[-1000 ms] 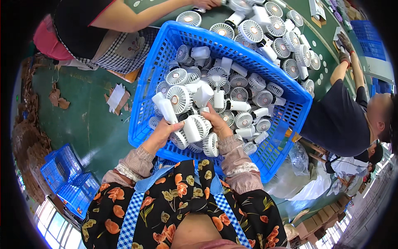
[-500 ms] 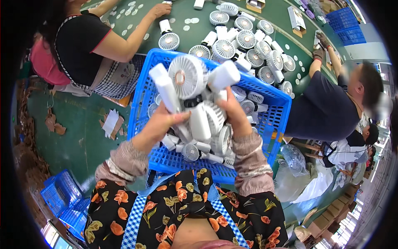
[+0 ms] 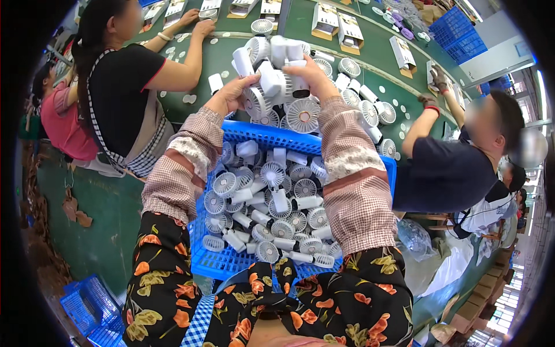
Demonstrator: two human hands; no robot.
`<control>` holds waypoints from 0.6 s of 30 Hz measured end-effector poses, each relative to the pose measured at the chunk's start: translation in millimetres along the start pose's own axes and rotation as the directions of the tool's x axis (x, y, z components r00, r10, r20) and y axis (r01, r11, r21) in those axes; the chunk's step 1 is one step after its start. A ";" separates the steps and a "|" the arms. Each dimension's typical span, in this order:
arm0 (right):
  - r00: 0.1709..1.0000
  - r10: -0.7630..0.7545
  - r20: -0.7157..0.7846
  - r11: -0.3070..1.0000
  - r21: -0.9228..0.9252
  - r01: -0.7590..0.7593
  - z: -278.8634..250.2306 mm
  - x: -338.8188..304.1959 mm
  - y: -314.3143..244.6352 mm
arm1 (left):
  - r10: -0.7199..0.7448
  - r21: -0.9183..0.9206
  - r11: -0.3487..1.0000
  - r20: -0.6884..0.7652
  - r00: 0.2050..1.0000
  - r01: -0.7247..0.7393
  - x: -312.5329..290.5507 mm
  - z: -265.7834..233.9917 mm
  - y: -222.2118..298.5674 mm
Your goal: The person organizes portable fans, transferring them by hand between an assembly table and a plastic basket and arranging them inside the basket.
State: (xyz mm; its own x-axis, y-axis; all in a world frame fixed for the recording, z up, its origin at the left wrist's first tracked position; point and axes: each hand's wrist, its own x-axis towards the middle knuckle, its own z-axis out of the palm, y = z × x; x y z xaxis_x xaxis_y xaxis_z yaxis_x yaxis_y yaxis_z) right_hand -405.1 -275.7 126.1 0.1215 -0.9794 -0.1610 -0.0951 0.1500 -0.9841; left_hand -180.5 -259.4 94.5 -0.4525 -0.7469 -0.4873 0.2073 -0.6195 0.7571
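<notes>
Between them, my left hand and my right hand grip a bunch of white handheld fans, pressed together from both sides. My arms reach out over the far rim of a blue plastic crate, and the bunch is above the green worktable's near edge. Loose fans of the same kind lie beside and under it on the table; whether the bunch touches them I cannot tell. Below my forearms, many more white fans lie jumbled in the crate. My fingertips are partly hidden among the fans.
A person in a checked apron works at the left, holding a fan. Another person in a dark shirt, wearing gloves, is at the right. Open boxes stand along the green table. Blue crates sit on the floor, lower left.
Both hands have carried the bunch of fans away from me, from over the crate to the table. The crate's contents now show. The person at the left has moved their hands farther along the table.
</notes>
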 end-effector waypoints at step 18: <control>0.509 -0.382 -0.771 0.852 -0.508 -0.129 -96.2 24.8 86.2 | 0.543 0.612 0.751 -0.356 0.761 -0.249 30.3 -30.4 -44.1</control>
State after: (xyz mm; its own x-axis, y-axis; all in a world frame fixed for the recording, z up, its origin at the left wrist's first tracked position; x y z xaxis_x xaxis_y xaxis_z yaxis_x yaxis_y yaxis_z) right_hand -505.4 -300.0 44.6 -0.6635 -0.6603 0.3520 -0.5984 0.1858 -0.7794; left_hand -177.0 -262.1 33.1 0.0776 -0.9904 -0.1148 -0.2624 -0.1314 0.9560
